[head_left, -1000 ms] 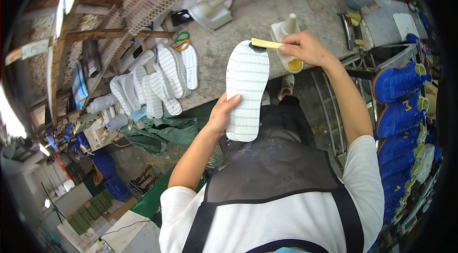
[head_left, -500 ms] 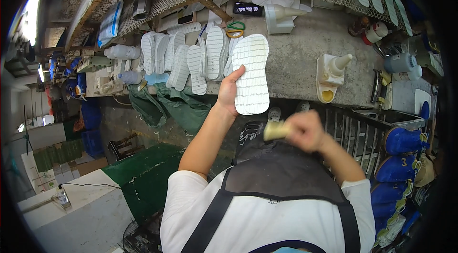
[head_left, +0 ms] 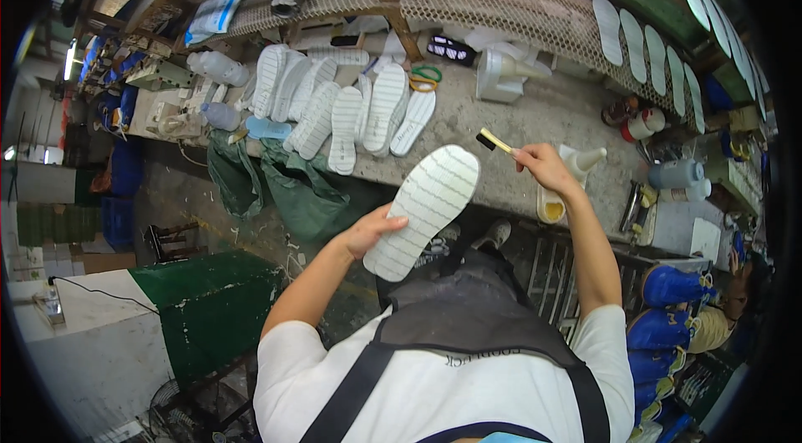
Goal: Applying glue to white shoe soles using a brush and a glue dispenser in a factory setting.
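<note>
My left hand (head_left: 376, 231) is closed on the lower left edge of a white shoe sole (head_left: 428, 207), thumb lying on its face. The sole is tilted, its top leaning right, and thin wavy lines cross it. My right hand (head_left: 545, 168) pinches the pale yellow handle of a small brush (head_left: 498, 141). Dark bristles at the brush's far end point left, above the sole and apart from it. Partly behind my right hand stands a white container with a cone-shaped spout (head_left: 588, 161); yellowish stuff shows in its front opening.
Several white soles (head_left: 343, 130) lie in a row on the worktable (head_left: 455, 115). Beyond them are green-and-orange scissors (head_left: 425, 77) and another white spouted container (head_left: 501, 75). Bottles (head_left: 675, 174) stand at the right. Blue shoes (head_left: 668, 285) hang at the lower right. A mesh shelf (head_left: 501, 7) runs overhead.
The sole has gone from upright to tilted and sits lower, nearer my body. My right hand has risen from near my apron to over the table edge, still with the brush. The view has shifted.
</note>
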`<action>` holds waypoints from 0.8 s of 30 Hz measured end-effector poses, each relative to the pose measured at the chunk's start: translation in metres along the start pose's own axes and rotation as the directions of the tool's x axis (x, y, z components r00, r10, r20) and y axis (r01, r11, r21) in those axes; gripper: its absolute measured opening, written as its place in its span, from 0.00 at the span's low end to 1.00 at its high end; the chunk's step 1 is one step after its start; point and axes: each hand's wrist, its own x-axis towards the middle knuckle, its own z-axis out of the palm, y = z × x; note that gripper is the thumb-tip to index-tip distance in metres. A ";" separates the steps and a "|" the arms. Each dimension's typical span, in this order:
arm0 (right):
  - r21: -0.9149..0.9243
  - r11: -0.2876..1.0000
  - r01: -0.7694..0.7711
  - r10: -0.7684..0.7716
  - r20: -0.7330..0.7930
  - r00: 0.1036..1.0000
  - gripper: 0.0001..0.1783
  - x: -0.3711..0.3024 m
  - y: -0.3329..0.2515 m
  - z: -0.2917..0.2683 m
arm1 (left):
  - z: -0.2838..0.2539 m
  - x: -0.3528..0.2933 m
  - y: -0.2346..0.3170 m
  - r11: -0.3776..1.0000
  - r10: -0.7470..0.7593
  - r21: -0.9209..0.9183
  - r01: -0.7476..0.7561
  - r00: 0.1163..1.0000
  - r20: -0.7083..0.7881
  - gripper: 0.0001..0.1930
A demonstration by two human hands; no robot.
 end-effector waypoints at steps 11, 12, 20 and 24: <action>-0.291 0.929 0.229 -0.294 -0.203 0.934 0.21 -0.016 -0.077 -0.016 | 0.004 0.023 0.019 0.983 0.083 0.174 -0.058 0.987 -0.138 0.30; -0.400 0.870 0.286 -0.373 -0.156 0.915 0.20 -0.028 -0.105 -0.020 | 0.009 0.026 0.023 0.980 0.117 0.177 -0.091 0.983 -0.141 0.30; -0.488 0.791 0.370 -0.459 -0.074 0.885 0.16 -0.084 -0.049 0.034 | 0.061 0.152 0.078 0.977 0.164 -0.094 -0.189 0.961 -0.224 0.20; -0.222 0.929 0.296 -0.357 -0.331 0.873 0.15 -0.126 0.002 0.017 | 0.110 0.224 0.134 0.949 0.315 0.094 -0.301 0.919 -0.239 0.21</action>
